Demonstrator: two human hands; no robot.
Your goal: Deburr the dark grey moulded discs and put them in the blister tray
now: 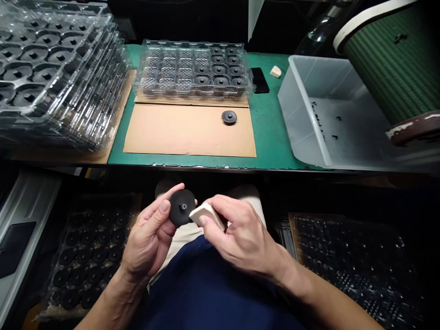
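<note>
My left hand [149, 238] pinches a black round disc [180, 207] with a small hub in its middle, held over my lap below the table edge. My right hand [240, 233] grips a cream block [206, 214] and presses its end against the disc's right rim. Another black disc [229, 117] lies on a cardboard sheet [178, 130] on the green table. Behind it stands a clear blister tray [165, 71], its right columns filled with black discs, its left pockets bare.
A tall stack of clear trays [58, 68] with black parts fills the table's left. A clear plastic bin [326, 110] sits right, under a green ribbed drum [395, 59]. A phone [259, 80] and a second cream block [275, 71] lie behind. Trays of discs [89, 256] flank my knees.
</note>
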